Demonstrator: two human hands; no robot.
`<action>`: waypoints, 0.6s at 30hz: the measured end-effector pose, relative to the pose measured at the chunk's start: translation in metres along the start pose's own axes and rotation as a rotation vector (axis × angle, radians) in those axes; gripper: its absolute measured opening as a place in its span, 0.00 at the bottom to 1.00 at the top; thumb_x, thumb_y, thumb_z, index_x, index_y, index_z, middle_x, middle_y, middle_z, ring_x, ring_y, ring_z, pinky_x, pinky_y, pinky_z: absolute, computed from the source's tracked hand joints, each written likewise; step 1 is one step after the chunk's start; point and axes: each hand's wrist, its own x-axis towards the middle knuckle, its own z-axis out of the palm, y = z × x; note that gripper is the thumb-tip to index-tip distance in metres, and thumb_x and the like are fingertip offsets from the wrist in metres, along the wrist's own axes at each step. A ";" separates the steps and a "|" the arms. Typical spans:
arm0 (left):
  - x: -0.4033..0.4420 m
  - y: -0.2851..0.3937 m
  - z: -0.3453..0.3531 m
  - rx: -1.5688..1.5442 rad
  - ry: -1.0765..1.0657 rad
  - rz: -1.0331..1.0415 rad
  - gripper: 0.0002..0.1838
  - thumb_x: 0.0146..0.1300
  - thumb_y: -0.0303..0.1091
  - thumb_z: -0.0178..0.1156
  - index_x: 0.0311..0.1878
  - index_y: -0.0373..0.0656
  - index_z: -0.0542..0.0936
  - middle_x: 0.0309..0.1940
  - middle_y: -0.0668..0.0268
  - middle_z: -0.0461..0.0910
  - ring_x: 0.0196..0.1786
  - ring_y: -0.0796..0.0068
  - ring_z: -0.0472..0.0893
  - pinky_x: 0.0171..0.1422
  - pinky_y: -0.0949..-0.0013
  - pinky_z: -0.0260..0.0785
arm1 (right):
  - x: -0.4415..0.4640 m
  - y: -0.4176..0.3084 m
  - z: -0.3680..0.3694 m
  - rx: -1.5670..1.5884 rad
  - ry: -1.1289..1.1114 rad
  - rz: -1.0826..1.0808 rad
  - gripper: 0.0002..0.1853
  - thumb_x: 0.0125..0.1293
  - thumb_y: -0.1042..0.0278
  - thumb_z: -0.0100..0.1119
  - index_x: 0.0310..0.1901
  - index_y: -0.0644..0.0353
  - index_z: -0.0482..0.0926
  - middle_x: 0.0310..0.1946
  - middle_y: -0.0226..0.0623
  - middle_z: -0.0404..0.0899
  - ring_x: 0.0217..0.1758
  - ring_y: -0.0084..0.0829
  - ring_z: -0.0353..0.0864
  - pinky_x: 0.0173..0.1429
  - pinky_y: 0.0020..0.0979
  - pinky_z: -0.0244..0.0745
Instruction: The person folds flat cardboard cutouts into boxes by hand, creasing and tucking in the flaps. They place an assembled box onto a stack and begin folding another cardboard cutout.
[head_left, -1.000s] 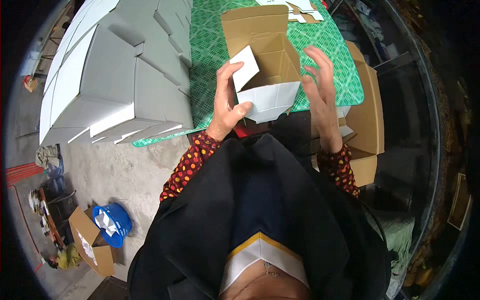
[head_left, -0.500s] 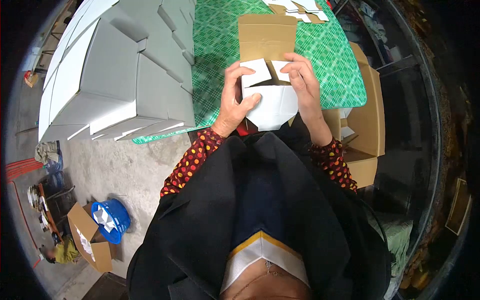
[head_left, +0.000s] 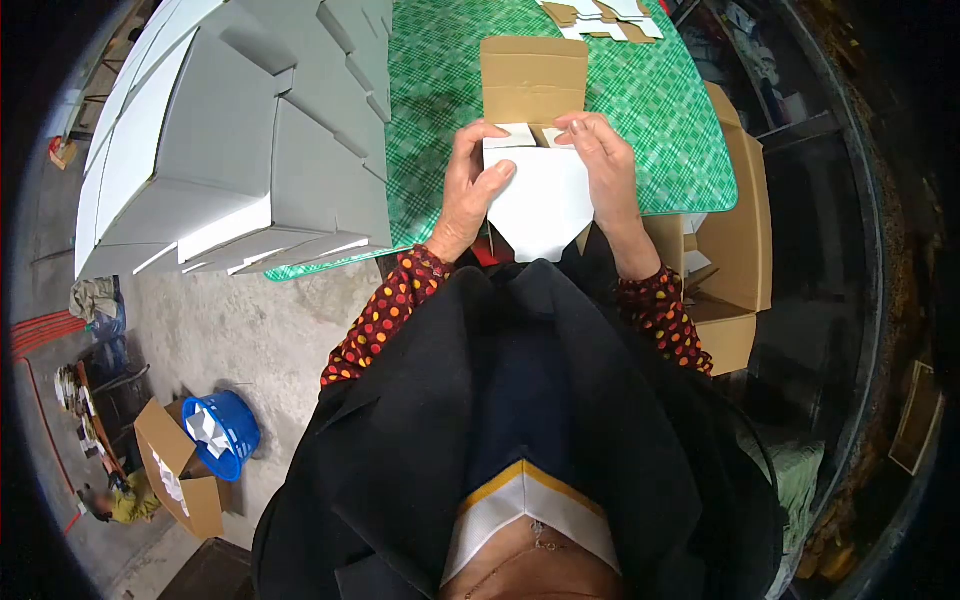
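A small cardboard box [head_left: 540, 195], white outside and brown inside, is at the near edge of the table in front of my body. Its brown lid flap [head_left: 535, 82] stands raised on the far side, and two white side flaps lie folded inward with a narrow gap between them. My left hand [head_left: 468, 190] grips the left side, thumb on the white front panel and fingers over the left flap. On the right side, my right hand [head_left: 608, 165] has its bent fingers on the right flap and its palm along the wall. The box's underside is hidden.
White boxes [head_left: 230, 140] are stacked at the left on the green checked table [head_left: 660, 130]. Flat cardboard pieces [head_left: 605, 22] lie at the far edge. An open carton [head_left: 735, 220] stands right; a blue basket [head_left: 228, 430] and another carton [head_left: 165, 450] sit on the floor.
The front panel has come up more upright, and the gap between the side flaps looks narrower. My right fingers have lowered and moved slightly left onto the right flap.
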 end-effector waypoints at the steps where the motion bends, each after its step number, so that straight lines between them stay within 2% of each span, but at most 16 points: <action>1: 0.000 -0.002 -0.001 0.000 0.001 -0.002 0.24 0.61 0.37 0.63 0.60 0.46 0.72 0.67 0.57 0.62 0.70 0.57 0.62 0.76 0.56 0.53 | 0.000 0.001 -0.001 -0.008 -0.004 0.008 0.14 0.79 0.63 0.49 0.44 0.64 0.82 0.51 0.42 0.81 0.57 0.32 0.75 0.64 0.28 0.63; 5: 0.002 -0.009 -0.004 0.066 0.006 0.075 0.23 0.61 0.38 0.63 0.59 0.46 0.73 0.69 0.57 0.61 0.73 0.55 0.60 0.78 0.53 0.51 | 0.001 0.008 -0.005 0.042 -0.052 -0.088 0.12 0.78 0.65 0.54 0.43 0.64 0.84 0.51 0.38 0.77 0.55 0.28 0.74 0.56 0.29 0.68; 10: 0.003 -0.010 -0.005 0.166 0.001 0.142 0.22 0.61 0.39 0.63 0.57 0.46 0.74 0.72 0.57 0.59 0.76 0.53 0.58 0.81 0.50 0.48 | 0.001 0.012 -0.004 -0.101 0.005 -0.216 0.13 0.77 0.62 0.55 0.44 0.63 0.83 0.58 0.42 0.73 0.60 0.32 0.71 0.59 0.31 0.69; 15: 0.005 -0.011 -0.003 0.088 0.012 0.170 0.21 0.61 0.40 0.64 0.56 0.46 0.74 0.73 0.57 0.58 0.77 0.52 0.57 0.82 0.49 0.45 | 0.002 0.017 -0.002 -0.059 0.093 -0.237 0.11 0.74 0.62 0.58 0.47 0.62 0.80 0.65 0.45 0.67 0.64 0.36 0.68 0.62 0.33 0.69; 18: 0.006 -0.008 -0.003 0.077 0.005 0.173 0.22 0.61 0.39 0.64 0.57 0.46 0.74 0.74 0.57 0.57 0.77 0.52 0.57 0.82 0.50 0.45 | 0.004 0.016 -0.001 0.028 0.070 -0.243 0.11 0.74 0.64 0.59 0.48 0.63 0.79 0.66 0.44 0.65 0.63 0.37 0.69 0.62 0.32 0.69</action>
